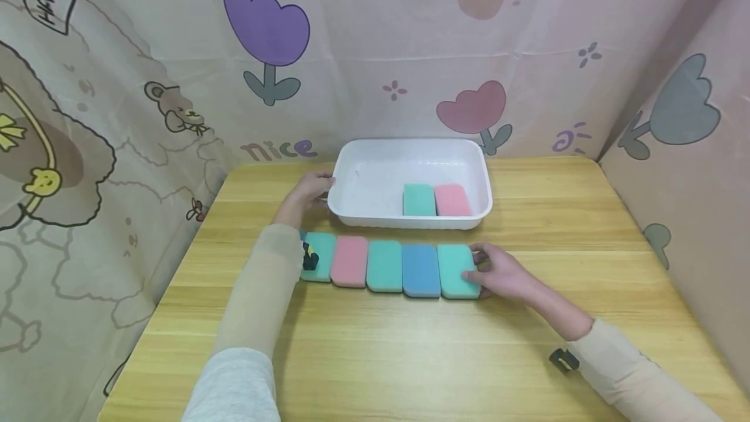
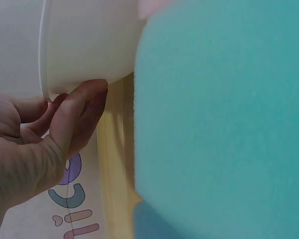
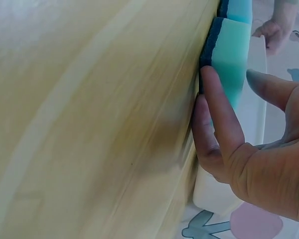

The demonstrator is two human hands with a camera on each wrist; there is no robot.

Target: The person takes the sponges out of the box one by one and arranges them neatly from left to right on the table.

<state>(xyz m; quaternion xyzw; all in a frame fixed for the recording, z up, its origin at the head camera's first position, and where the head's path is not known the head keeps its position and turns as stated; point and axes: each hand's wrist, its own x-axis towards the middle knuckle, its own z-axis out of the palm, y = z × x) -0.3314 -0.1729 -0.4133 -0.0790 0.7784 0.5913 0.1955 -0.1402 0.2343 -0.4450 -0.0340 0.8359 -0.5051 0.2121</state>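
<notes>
The left hand (image 1: 312, 191) holds the left end of a white plastic tray (image 1: 375, 221), its fingers against the outer wall under the rim in the left wrist view. Inside the tray, at its right front, lie a green sponge (image 1: 419, 200) and a pink sponge (image 1: 452, 200). In front stands a row of several sponges laid side by side. The right hand (image 1: 500, 272) pinches the green sponge (image 1: 454, 266) at the row's right end, thumb over its top and fingers at its dark-backed edge. Next to it lies a blue sponge (image 1: 420, 270).
Further left in the row come a green sponge (image 1: 384, 266), a pink sponge (image 1: 349, 262) and another green sponge (image 1: 319, 270), partly covered by the left sleeve. All stand on a wooden table (image 1: 410, 357). A printed curtain (image 1: 375, 31) hangs behind the tray.
</notes>
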